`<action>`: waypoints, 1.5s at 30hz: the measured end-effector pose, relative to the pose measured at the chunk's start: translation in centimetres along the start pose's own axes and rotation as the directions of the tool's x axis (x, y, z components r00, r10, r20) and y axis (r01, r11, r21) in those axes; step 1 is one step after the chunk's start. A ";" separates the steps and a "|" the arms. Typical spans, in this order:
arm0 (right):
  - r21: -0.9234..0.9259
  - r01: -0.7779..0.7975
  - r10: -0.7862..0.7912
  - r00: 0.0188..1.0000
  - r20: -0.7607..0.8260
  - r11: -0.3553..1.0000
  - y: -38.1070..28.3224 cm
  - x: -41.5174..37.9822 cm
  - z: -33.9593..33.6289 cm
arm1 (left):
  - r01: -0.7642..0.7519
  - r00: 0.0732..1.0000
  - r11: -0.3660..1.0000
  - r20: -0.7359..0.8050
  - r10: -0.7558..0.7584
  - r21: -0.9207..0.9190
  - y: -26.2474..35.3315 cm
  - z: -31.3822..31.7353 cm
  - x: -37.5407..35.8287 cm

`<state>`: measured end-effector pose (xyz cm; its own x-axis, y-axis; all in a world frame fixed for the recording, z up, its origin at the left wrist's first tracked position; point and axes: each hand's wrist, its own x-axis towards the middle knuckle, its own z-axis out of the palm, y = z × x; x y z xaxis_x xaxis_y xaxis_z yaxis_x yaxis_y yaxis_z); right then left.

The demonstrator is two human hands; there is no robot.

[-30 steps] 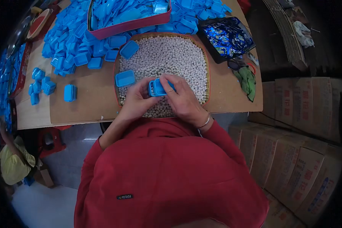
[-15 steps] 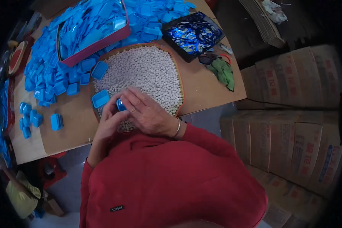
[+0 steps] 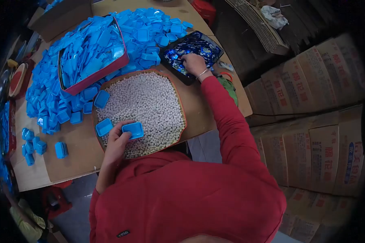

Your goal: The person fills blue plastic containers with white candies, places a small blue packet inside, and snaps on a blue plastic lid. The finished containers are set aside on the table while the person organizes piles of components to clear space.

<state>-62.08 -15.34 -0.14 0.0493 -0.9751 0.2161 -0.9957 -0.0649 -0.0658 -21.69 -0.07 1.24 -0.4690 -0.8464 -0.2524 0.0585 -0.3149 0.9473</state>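
My left hand [image 3: 118,139] holds a small blue tray [image 3: 133,130] by its near left edge, above a wide orange-rimmed container of whitish beads [image 3: 146,97]. The held tray looks hollow and empty. Two more blue trays lie at the left of the beads, one low [image 3: 104,127] and one higher up [image 3: 101,99]. My right hand [image 3: 194,64] reaches into a black tray of shiny dark-blue pieces [image 3: 207,46], its fingers bent down among them; whatever is between the fingertips is too small to make out.
A pink-edged box [image 3: 97,75] of flat blue pieces sits amid a large heap of blue trays [image 3: 48,93]. Small blue stacks [image 3: 61,150] stand at the left. A green cloth [image 3: 228,87] lies beside the black tray. Cardboard cartons [image 3: 312,154] are piled at the right.
My right hand has left my left hand and moved up and right into the black tray. The blue tray in my left hand now shows its open side. The view has shifted.
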 end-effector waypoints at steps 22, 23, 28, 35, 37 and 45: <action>0.799 0.045 -0.196 0.976 0.093 0.599 -22.4 -12.8 -7.5 | -0.064 0.998 0.990 -0.007 0.063 -0.124 0.7 0.5 -0.4; 0.831 0.122 -0.223 0.975 0.002 0.542 -23.2 -13.1 -8.2 | -0.070 0.998 0.987 -0.018 0.068 -0.145 1.0 0.7 -0.4; 0.583 0.186 -0.164 0.982 -0.090 0.791 -17.1 -11.6 -5.3 | 0.008 1.000 0.909 -0.022 -0.019 -0.418 1.3 0.4 -0.3; 0.472 0.177 -0.218 0.975 0.034 0.863 -14.7 -11.4 -5.3 | -0.055 0.990 0.993 -0.133 0.041 -0.101 0.1 0.1 -0.1; 0.598 0.160 -0.200 0.980 0.001 0.786 -15.0 -10.9 -6.5 | -0.080 0.988 0.985 -0.142 0.058 -0.154 -0.2 0.0 -0.1; 0.773 0.280 -0.388 0.920 -0.048 0.569 -23.9 -9.5 -8.9 | -0.006 0.997 0.933 -0.076 -0.023 -0.361 0.1 0.3 -0.2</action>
<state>-39.44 -2.61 8.00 0.4281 -0.8622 0.2709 -0.4927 -0.4739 -0.7298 -21.88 0.22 1.45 -0.4015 -0.8691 -0.2888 0.3755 -0.4438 0.8137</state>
